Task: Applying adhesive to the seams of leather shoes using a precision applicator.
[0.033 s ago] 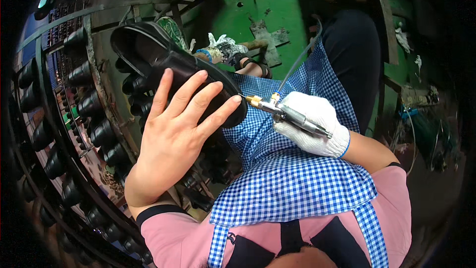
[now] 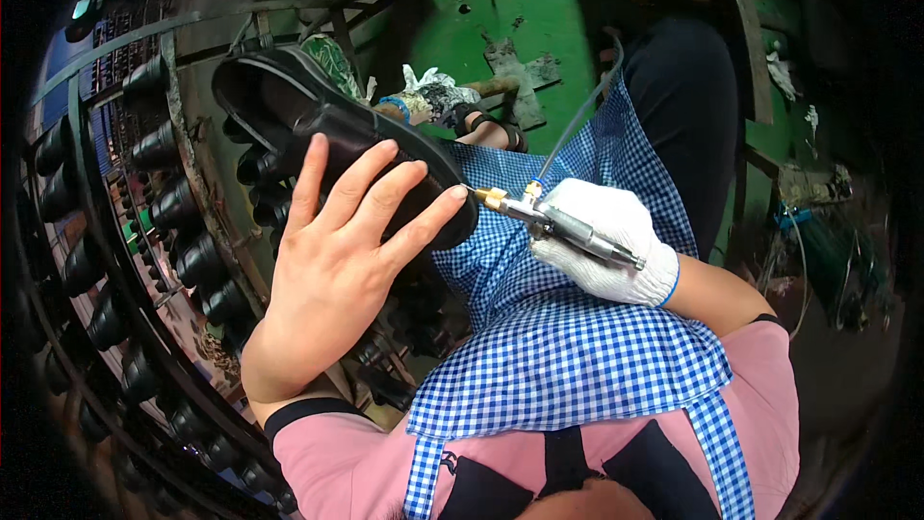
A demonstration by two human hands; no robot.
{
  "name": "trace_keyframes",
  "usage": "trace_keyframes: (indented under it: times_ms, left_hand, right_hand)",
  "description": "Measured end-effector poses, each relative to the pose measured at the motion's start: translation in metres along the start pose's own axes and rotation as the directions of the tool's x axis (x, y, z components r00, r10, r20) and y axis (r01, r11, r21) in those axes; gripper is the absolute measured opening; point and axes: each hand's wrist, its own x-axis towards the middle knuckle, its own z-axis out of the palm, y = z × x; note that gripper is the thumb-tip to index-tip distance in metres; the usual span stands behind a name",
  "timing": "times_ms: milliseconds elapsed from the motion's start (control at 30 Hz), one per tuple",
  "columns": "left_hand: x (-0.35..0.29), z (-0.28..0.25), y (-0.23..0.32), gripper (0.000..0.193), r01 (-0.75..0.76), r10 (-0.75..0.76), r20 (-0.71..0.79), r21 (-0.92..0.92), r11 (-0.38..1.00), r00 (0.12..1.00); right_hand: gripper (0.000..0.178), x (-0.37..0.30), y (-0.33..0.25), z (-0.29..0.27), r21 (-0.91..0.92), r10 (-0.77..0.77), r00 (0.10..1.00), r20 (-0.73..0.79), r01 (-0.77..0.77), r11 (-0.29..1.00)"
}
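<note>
One black shoe (image 2: 346,117) is held out over the person's lap, toe pointing right and opening at the upper left. The bare left hand (image 2: 337,250) lies across it, fingers spread; its far side is hidden, so I cannot tell whether it grips. The right hand (image 2: 616,221), in a white glove, is closed around a metal spray gun (image 2: 580,229), its brass nozzle (image 2: 491,197) right by the toe. A thin hose (image 2: 582,116) rises from the gun. Below spreads a blue checked apron (image 2: 568,366); leftward, a metal rack (image 2: 85,164) carries more black shoes (image 2: 175,204).
</note>
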Motion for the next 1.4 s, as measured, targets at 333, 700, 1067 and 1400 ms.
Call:
trace_keyframes:
  times_ms: [333, 700, 1067, 1400]
  left_hand:
    - [-0.003, -0.005, -0.001, 0.055, 0.060, -0.060, -0.021, -0.010, 0.998, 0.998]
    - [0.006, -0.005, -0.011, 0.076, 0.015, -0.017, -0.012, -0.148, 0.989, 1.000]
    - [0.006, 0.011, -0.016, 0.075, 0.074, -0.098, -0.117, -0.195, 0.978, 0.988]
    - [-0.001, 0.036, -0.012, 0.067, 0.292, -0.379, -0.294, -0.299, 0.909, 0.878]
  right_hand:
    - [0.023, 0.001, -0.002, 0.000, -0.053, -0.133, 0.989, -0.069, 0.129, 0.990]
    - [0.022, 0.000, -0.005, -0.005, -0.165, -0.160, 0.981, -0.112, 0.141, 0.976]
    - [0.021, 0.004, -0.004, -0.006, -0.183, -0.163, 0.974, -0.160, 0.133, 0.974]
    - [0.021, 0.034, -0.010, 0.007, -0.102, -0.128, 0.971, -0.203, 0.109, 0.989]
